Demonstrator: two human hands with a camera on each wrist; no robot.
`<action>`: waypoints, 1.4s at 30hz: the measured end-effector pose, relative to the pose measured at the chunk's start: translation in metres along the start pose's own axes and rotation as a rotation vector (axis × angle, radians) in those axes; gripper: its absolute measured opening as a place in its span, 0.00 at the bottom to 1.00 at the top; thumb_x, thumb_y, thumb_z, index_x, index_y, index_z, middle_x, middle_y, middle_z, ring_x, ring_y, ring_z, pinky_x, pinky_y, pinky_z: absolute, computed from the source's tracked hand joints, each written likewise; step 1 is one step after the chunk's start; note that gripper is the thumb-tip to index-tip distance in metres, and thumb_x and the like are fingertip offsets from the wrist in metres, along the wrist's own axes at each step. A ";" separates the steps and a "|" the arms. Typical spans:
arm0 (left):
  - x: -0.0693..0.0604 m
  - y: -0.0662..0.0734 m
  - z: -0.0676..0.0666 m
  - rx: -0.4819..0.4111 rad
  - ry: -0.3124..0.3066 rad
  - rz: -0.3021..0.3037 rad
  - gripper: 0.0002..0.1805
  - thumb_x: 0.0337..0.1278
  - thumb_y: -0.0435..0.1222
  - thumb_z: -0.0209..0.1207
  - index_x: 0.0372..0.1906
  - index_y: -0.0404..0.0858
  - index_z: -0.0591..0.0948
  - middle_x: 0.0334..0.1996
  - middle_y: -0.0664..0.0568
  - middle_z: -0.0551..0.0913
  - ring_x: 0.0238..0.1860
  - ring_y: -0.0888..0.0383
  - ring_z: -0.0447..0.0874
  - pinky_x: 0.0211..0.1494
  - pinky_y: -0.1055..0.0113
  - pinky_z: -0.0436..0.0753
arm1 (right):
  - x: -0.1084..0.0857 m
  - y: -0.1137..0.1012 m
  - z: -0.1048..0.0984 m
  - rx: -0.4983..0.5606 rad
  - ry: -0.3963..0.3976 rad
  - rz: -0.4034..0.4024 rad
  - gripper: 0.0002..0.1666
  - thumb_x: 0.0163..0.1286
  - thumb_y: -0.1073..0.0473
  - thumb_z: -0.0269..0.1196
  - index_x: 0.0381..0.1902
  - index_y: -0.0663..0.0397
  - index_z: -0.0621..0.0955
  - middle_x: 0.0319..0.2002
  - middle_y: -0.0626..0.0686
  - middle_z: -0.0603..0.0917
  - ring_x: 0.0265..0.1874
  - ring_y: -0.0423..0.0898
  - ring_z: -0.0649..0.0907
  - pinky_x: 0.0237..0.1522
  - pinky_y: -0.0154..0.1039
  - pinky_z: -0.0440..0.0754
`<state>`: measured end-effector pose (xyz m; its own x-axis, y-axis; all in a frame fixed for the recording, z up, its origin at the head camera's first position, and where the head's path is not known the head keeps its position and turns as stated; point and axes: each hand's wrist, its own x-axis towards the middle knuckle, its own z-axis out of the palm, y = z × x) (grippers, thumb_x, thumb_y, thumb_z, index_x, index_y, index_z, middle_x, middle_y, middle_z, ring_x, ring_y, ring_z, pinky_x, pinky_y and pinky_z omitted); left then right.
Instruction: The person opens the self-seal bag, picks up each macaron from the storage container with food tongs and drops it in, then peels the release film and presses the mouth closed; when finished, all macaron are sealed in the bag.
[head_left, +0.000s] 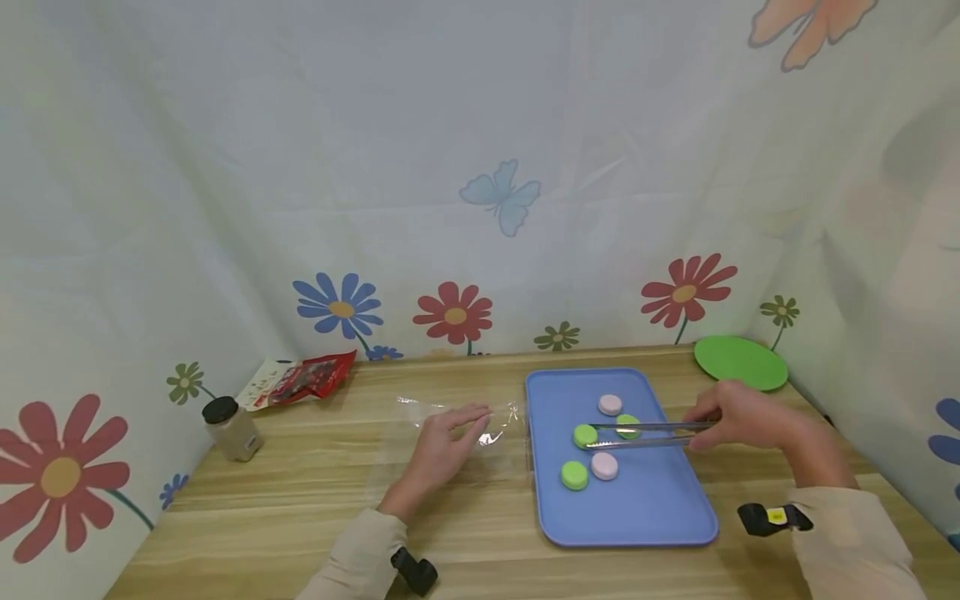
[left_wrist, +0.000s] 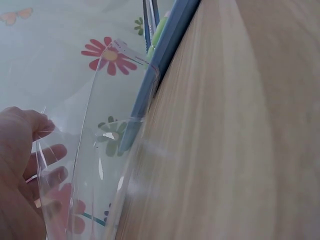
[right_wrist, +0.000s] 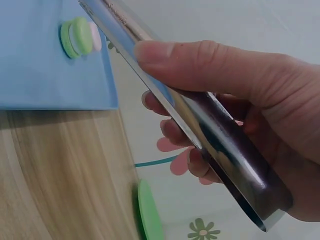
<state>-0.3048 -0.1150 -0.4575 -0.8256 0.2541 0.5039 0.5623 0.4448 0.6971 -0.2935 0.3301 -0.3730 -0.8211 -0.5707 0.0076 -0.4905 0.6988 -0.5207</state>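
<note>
My right hand (head_left: 738, 414) grips metal tongs (right_wrist: 200, 115), their tips at either side of a green macaron (head_left: 585, 436) on the blue tray (head_left: 622, 521). Another green macaron (head_left: 628, 427) lies beside the tongs' arms, partly covered by them. A third green macaron (head_left: 574, 475) and a pink one (head_left: 604, 466) sit nearer the front, with one more pink macaron (head_left: 610, 405) behind. Left of the tray, my left hand (head_left: 447, 446) holds the film of a clear plastic bag (left_wrist: 100, 165) between thumb and fingers. Its fingers show through the film in the left wrist view.
A green round mat (head_left: 741, 362) lies at the back right of the wooden table (head_left: 300, 517). At the back left are a red snack packet (head_left: 307, 379) and a jar with a black lid (head_left: 231, 429). A flowered curtain (head_left: 390, 225) hangs behind.
</note>
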 end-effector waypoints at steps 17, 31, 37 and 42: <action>-0.001 0.000 0.000 0.027 -0.016 0.028 0.14 0.67 0.39 0.63 0.53 0.37 0.87 0.56 0.44 0.83 0.63 0.46 0.78 0.72 0.35 0.56 | 0.057 -0.053 0.049 -0.148 0.054 -0.161 0.20 0.60 0.55 0.75 0.47 0.60 0.88 0.35 0.47 0.83 0.33 0.43 0.77 0.31 0.35 0.78; -0.002 -0.001 0.003 0.008 -0.026 0.057 0.13 0.67 0.38 0.63 0.52 0.39 0.87 0.56 0.41 0.83 0.62 0.43 0.78 0.71 0.41 0.65 | 0.108 -0.103 0.088 -0.196 0.055 -0.235 0.19 0.63 0.57 0.73 0.49 0.62 0.87 0.32 0.47 0.78 0.28 0.39 0.72 0.28 0.33 0.74; -0.002 0.000 0.003 0.013 -0.036 0.032 0.15 0.69 0.42 0.62 0.53 0.39 0.87 0.57 0.43 0.83 0.63 0.48 0.78 0.73 0.42 0.62 | 0.121 -0.113 0.094 -0.222 0.066 -0.227 0.20 0.63 0.57 0.72 0.50 0.61 0.87 0.35 0.51 0.82 0.30 0.43 0.76 0.30 0.34 0.76; -0.002 0.000 0.003 0.005 -0.038 0.020 0.14 0.69 0.42 0.62 0.53 0.41 0.87 0.56 0.44 0.84 0.63 0.50 0.78 0.74 0.46 0.60 | 0.126 -0.118 0.098 -0.228 0.078 -0.226 0.21 0.64 0.57 0.72 0.51 0.62 0.86 0.34 0.52 0.81 0.30 0.42 0.75 0.29 0.33 0.75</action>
<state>-0.3037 -0.1130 -0.4599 -0.8152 0.2959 0.4978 0.5789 0.4433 0.6844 -0.3103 0.1333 -0.3940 -0.6995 -0.6939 0.1710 -0.7084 0.6416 -0.2942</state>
